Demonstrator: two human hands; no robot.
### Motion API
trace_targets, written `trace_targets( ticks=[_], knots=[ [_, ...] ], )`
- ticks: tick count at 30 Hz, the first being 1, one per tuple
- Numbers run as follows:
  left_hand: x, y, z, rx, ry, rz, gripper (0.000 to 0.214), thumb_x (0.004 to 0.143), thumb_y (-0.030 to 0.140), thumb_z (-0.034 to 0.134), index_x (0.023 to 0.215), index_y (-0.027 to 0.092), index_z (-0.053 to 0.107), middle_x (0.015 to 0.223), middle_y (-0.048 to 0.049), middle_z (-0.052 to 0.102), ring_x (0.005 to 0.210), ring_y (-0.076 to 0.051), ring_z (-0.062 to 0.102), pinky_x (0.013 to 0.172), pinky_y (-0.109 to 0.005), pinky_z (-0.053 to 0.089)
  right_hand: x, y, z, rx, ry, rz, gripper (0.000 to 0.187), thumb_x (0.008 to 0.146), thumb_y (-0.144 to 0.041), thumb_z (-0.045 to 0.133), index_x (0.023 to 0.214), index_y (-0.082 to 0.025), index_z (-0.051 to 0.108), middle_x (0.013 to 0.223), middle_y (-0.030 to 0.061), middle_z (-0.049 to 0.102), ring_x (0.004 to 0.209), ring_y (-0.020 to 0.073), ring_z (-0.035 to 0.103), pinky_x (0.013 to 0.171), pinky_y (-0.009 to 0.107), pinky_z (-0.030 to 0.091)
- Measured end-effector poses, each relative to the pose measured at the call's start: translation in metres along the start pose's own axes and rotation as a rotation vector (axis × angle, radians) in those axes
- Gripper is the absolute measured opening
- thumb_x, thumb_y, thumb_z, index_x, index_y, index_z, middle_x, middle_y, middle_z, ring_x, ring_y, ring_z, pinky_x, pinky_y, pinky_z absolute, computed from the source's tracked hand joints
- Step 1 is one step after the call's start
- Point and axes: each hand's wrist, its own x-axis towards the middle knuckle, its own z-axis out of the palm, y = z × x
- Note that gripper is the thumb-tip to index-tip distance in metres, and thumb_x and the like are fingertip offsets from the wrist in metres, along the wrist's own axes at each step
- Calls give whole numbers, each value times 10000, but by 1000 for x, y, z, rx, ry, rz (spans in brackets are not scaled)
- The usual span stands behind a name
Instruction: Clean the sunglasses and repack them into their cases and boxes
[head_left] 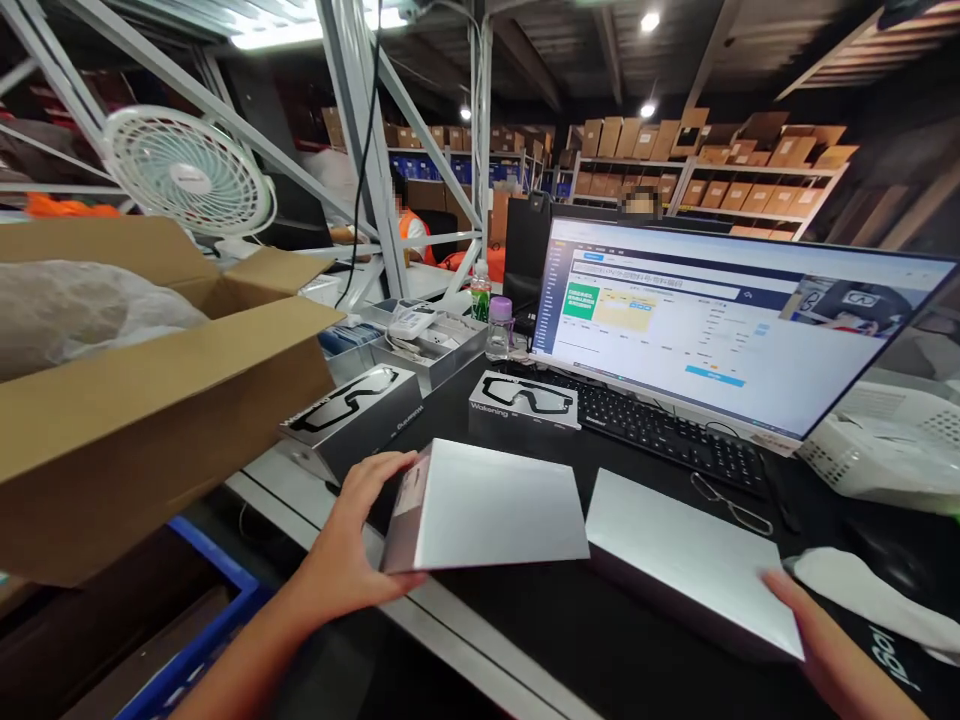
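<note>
In the head view my left hand (pixel 349 550) grips one end of a plain silver box (pixel 499 510), thumb below and fingers over the top edge. A label shows on that box's left end. My right hand (pixel 829 640) holds the far right end of a second silver box (pixel 690 560), with its thumb near the top edge. Both boxes are tilted, and their inner corners come close together or touch; I cannot tell which. Behind them on the black desktop lie a box with a goggles picture (pixel 525 400) and a similar larger box (pixel 352 415).
A monitor (pixel 720 310) and keyboard (pixel 667 425) stand behind. Eyeglasses (pixel 731 503) and a black-and-white cloth item (pixel 862 600) lie at right. An open carton (pixel 165 400) with clear plastic fills the left, near a fan (pixel 191 175). Bottles (pixel 499 328) stand beside a grey tray (pixel 442 350).
</note>
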Motion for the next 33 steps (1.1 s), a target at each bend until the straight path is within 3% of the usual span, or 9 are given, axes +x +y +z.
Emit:
trace_targets(
  ticks=[5,8,10,12,15,20,24,29,33],
  knots=[
    [18,55,-11,156,144,229,943,655,254,750,1494,229,320,1372,-141,481,1321,-355,451,1216,-693,105,1,3,-12,111,97,122,1001,758,-811,575,1562,-276,311,837,63,782,687,317,709,531,371,559],
    [28,67,-5,77,129,299,939,687,247,757,1502,214,292,1374,-149,465,1323,-337,452,1225,-683,96,3,-3,-18,126,120,172,989,748,-872,529,1537,-303,348,752,39,766,631,309,693,509,366,534],
    [33,71,3,33,135,311,936,695,267,772,1496,214,290,1371,-149,457,1319,-329,456,1222,-659,179,2,-7,-20,128,88,170,942,752,-891,500,1491,-312,420,806,41,780,672,305,704,559,372,551],
    [39,75,14,28,214,263,921,683,309,799,1467,211,326,1355,-151,453,1293,-330,472,1172,-613,333,1,-10,-20,127,34,151,907,746,-902,491,1434,-310,490,852,43,787,698,295,705,617,378,564],
    [51,78,33,58,406,67,850,659,363,817,1391,195,417,1309,-151,447,1249,-346,487,1047,-561,482,3,-8,-23,143,-23,165,897,732,-914,485,1351,-269,559,811,56,776,689,286,696,645,378,563],
    [71,77,56,88,628,-134,825,654,382,826,1357,181,443,1279,-139,399,1262,-362,453,1078,-602,441,6,2,-37,195,-39,170,831,728,-886,529,1258,-248,592,791,67,764,736,297,706,611,355,562],
    [79,74,62,150,695,-193,914,708,420,840,1433,166,345,1360,-170,279,1358,-372,334,1162,-627,328,3,0,-43,149,-83,152,870,757,-897,447,1274,-216,608,830,102,776,788,328,724,686,398,599],
    [81,71,62,177,677,-193,1074,658,468,894,1487,201,265,1427,-182,213,1431,-406,245,1181,-655,277,-6,-7,-28,-1,-50,-9,895,804,-822,455,1491,-246,471,1228,118,728,1087,377,698,898,475,593],
    [71,70,58,279,600,-109,1103,702,510,854,1532,203,196,1502,-201,152,1458,-434,193,1187,-664,259,-19,-13,-16,-48,-130,-112,1088,780,-736,602,1627,-239,132,1354,147,647,1166,393,659,882,505,592]
  ],
)
